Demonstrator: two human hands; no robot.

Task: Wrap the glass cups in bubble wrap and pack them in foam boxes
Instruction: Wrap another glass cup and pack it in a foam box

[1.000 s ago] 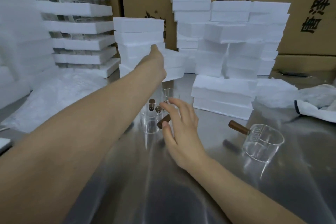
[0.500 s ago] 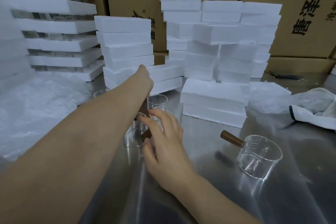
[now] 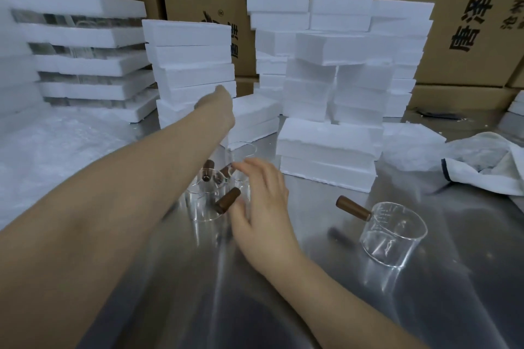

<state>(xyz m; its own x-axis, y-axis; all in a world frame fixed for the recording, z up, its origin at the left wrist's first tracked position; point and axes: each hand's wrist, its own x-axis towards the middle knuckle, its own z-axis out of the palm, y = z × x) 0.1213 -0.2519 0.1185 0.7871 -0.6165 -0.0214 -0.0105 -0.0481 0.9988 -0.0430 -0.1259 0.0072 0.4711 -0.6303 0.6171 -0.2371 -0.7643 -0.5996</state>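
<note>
Right hand [image 3: 262,207], grip loose and empty, beside glass cups [image 3: 202,207].

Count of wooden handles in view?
4. Three handles in the cup cluster by the right hand; one on the lone cup at right. More may be hidden.

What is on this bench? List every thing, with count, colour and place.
cups: a cluster, at least three, clear with brown handles, table centre
lone cup: one, clear, brown handle, right of cluster
foam boxes: many, white, stacked along the back
bubble wrap: a spread, whitish, left
cloth: one, white with dark edge, far right
cartons: several, brown, behind the foam
table: one, steel grey
right hand: fingers spread, at the cluster
left hand: at a foam stack, fingers hidden
</note>
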